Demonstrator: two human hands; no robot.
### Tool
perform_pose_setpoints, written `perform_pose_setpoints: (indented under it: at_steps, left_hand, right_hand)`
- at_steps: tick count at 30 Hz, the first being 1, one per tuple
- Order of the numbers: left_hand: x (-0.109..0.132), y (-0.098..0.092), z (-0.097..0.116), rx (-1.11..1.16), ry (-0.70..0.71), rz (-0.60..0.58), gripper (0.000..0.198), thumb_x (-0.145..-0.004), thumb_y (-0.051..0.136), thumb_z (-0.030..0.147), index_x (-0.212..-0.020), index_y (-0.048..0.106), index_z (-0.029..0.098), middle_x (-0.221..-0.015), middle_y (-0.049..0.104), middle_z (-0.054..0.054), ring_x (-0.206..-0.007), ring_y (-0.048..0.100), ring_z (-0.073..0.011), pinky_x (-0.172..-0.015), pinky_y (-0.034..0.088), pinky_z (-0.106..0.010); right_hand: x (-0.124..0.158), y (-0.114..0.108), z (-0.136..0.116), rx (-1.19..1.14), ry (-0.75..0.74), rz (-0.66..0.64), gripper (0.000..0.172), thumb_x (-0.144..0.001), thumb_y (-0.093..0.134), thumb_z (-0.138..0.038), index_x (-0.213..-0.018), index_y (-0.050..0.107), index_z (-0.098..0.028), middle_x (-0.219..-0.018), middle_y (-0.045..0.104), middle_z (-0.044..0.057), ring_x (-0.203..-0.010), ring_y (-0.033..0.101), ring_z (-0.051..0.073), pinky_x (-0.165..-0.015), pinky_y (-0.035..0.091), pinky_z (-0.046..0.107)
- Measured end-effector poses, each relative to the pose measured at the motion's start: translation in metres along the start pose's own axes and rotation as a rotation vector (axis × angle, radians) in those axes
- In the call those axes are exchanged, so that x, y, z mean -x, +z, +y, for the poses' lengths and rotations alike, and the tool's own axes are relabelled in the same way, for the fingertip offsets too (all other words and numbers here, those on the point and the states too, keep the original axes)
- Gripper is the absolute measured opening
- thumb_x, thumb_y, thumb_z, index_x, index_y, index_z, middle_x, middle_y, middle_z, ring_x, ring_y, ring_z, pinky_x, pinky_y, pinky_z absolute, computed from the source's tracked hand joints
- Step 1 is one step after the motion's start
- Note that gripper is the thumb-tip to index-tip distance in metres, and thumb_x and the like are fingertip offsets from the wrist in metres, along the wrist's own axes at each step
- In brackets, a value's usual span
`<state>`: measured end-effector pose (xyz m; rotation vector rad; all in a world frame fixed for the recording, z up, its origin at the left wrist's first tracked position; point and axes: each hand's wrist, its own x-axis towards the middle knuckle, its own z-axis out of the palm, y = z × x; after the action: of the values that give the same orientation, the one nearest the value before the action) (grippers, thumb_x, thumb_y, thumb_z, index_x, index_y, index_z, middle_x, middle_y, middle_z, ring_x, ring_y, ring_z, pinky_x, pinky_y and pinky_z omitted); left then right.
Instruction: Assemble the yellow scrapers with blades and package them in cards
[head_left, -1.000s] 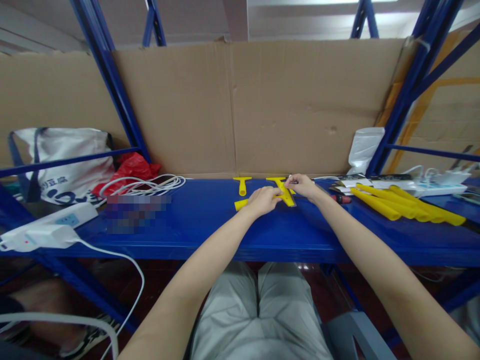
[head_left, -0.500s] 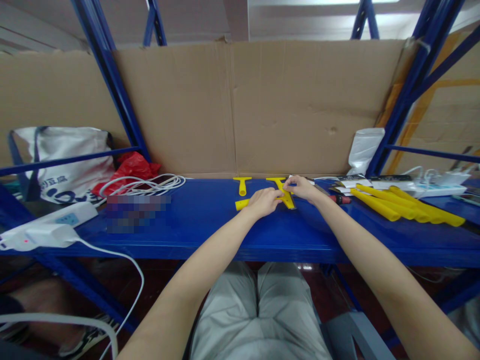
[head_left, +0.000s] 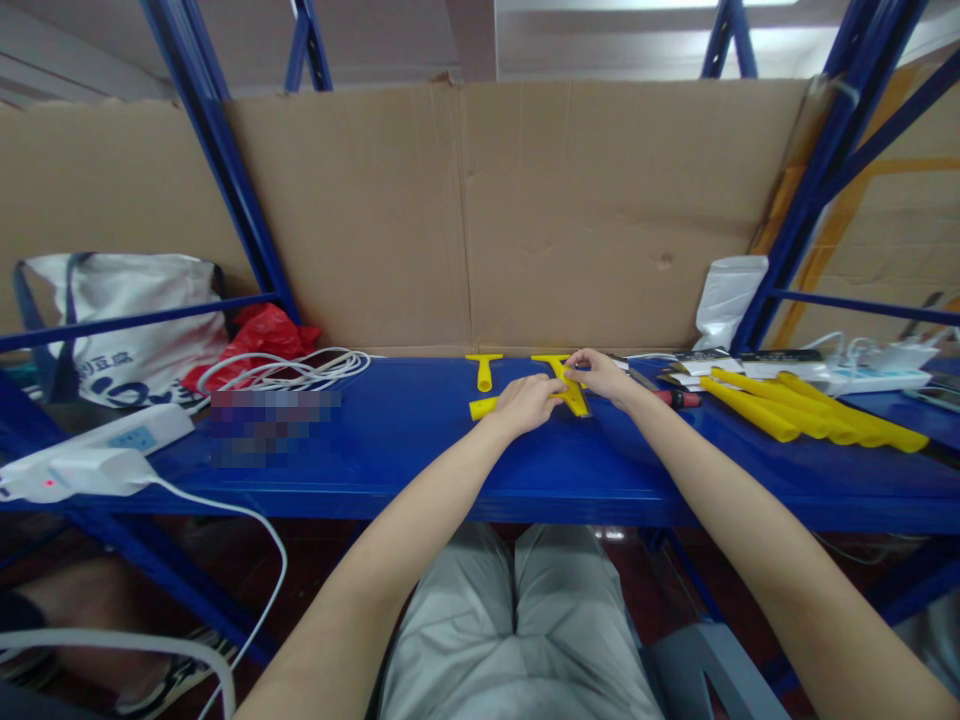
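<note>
My left hand (head_left: 529,402) is closed around a yellow T-shaped scraper (head_left: 576,402), which lies low over the blue shelf. Its handle end sticks out to the left of my palm, and its wide head shows to the right of my fingers. The thumb and fingertips of my right hand (head_left: 598,374) are pinched at the far end of that head; anything small between them is hidden. Just behind my hands lies a second yellow T-shaped piece (head_left: 550,359), partly covered. A third, short yellow T-shaped piece (head_left: 484,373) rests farther left, apart from both hands.
Several yellow tapered tubes (head_left: 817,408) lie at the right, beside a red-handled tool (head_left: 679,399). White cables (head_left: 315,368), a red plastic bag (head_left: 271,335), a cloth bag (head_left: 150,310) and a power strip (head_left: 135,440) occupy the left. Cardboard (head_left: 570,220) stands along the back.
My right hand has shifted very slightly at the scraper's head. My left hand keeps its grip, and the other things lie as before.
</note>
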<state>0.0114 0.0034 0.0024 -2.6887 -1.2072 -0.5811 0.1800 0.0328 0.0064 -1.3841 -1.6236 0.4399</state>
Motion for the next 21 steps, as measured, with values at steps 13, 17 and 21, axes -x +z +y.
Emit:
perform_pose_setpoints:
  at_steps: [13,17,21]
  left_hand:
    - [0.001,-0.002,0.001,-0.149,0.146,0.003,0.029,-0.091,0.043,0.029,-0.113,0.062,0.024,-0.099,0.063,-0.006,-0.093,0.062,-0.0223,-0.075,0.047,-0.030]
    - [0.001,-0.002,0.001,-0.124,0.149,0.024,0.030,-0.091,0.043,0.029,-0.115,0.062,0.023,-0.101,0.063,-0.006,-0.095,0.061,-0.0221,-0.075,0.047,-0.030]
    - [0.000,-0.001,0.001,-0.088,0.160,0.040,0.031,-0.091,0.043,0.029,-0.115,0.062,0.024,-0.103,0.063,-0.006,-0.096,0.060,-0.0207,-0.077,0.046,-0.029]
  right_hand:
    - [0.002,-0.016,-0.001,-0.309,0.192,-0.164,0.031,-0.066,0.063,-0.009,-0.095,0.057,-0.019,-0.093,0.063,0.003,-0.082,0.057,0.012,-0.076,0.046,0.028]
    - [0.004,-0.019,-0.003,-0.433,0.277,-0.212,0.034,-0.067,0.062,-0.007,-0.098,0.058,-0.020,-0.078,0.063,-0.001,-0.071,0.057,0.011,-0.073,0.046,0.027]
    - [0.005,-0.021,-0.003,-0.548,0.304,-0.247,0.033,-0.068,0.059,-0.002,-0.096,0.058,-0.019,-0.073,0.062,-0.003,-0.066,0.057,0.009,-0.070,0.047,0.026]
